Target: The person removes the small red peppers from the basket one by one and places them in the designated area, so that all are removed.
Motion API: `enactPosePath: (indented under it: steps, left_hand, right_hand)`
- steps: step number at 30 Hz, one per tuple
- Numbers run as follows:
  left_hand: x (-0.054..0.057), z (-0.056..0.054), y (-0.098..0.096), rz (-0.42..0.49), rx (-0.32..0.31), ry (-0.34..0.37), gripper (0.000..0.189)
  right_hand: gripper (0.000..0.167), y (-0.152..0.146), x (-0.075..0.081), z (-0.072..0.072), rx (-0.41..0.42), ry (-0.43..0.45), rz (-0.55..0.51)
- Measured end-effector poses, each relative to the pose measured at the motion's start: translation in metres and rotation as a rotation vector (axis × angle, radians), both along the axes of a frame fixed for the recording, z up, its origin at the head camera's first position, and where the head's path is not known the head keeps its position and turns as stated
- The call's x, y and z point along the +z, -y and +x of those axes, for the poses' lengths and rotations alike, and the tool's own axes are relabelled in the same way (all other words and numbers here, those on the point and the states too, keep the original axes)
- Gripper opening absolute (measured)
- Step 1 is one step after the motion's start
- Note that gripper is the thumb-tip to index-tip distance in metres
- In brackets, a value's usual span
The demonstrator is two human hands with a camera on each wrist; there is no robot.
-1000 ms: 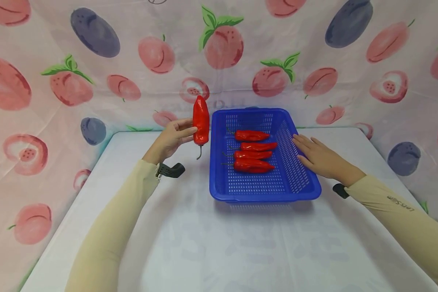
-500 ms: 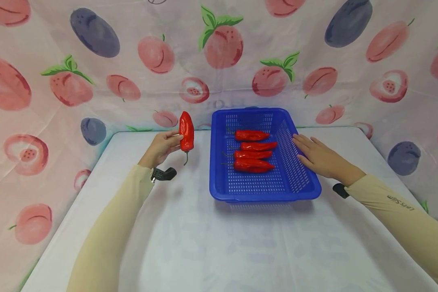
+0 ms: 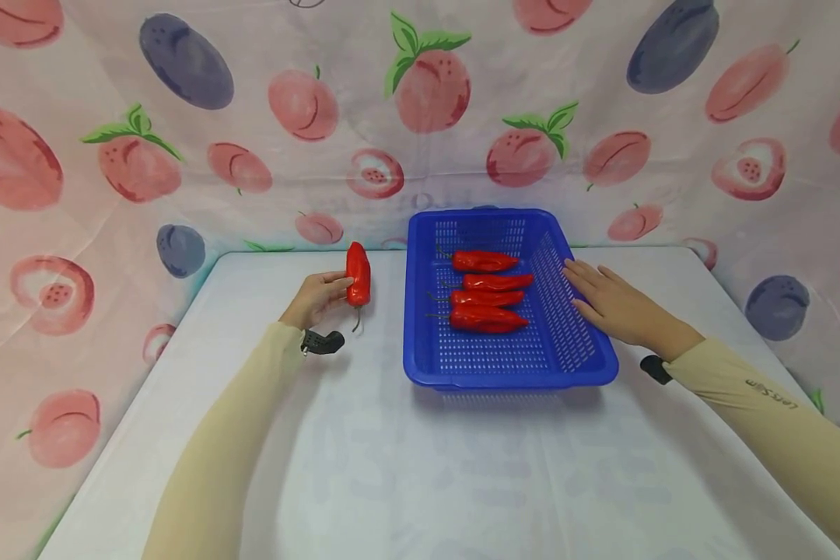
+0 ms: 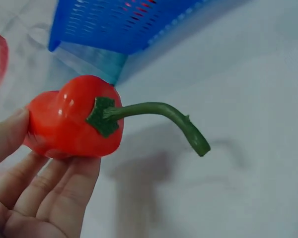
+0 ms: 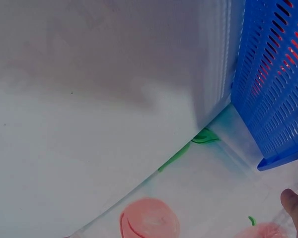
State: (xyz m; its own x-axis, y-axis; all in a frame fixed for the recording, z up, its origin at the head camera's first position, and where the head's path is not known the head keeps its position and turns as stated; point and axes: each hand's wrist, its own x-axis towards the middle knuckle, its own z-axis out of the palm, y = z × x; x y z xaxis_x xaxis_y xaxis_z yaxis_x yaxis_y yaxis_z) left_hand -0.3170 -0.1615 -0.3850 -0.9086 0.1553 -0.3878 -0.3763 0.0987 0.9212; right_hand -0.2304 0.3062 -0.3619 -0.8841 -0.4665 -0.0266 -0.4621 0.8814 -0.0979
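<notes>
A long red pepper [image 3: 358, 275] with a green stem is pinched between the thumb and fingers of my left hand [image 3: 316, 297], left of the blue basket. In the left wrist view the stem of the red pepper [image 4: 77, 119] curves out over the white table, and its shadow falls apart from it. Several more red peppers [image 3: 486, 318] lie roughly side by side in the blue basket [image 3: 507, 379], stems to the left. My right hand [image 3: 612, 303] rests on the basket's right rim with straight fingers. Only its fingertips show at the right wrist view's edge.
The white-covered table [image 3: 476, 474] stretches in front of the basket and to both sides. Behind it hangs a pale cloth [image 3: 455, 167] printed with peaches and plums.
My left hand has moved leftward away from the basket and then down toward the table, carrying the red pepper. My right hand and the basket stay in place.
</notes>
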Motion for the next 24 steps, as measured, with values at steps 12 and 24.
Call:
enactPosePath:
  steps: [12, 24]
  left_hand:
    - [-0.016, -0.002, -0.003, -0.077, -0.014, 0.044, 0.049]
    - [-0.02, -0.014, -0.01, -0.347, 0.015, 0.034, 0.047]
  right_hand:
    - [0.061, -0.001, -0.002, -0.001, -0.001, -0.009, 0.008]
    - [0.061, 0.0, -0.001, -0.001, -0.002, -0.014, 0.009]
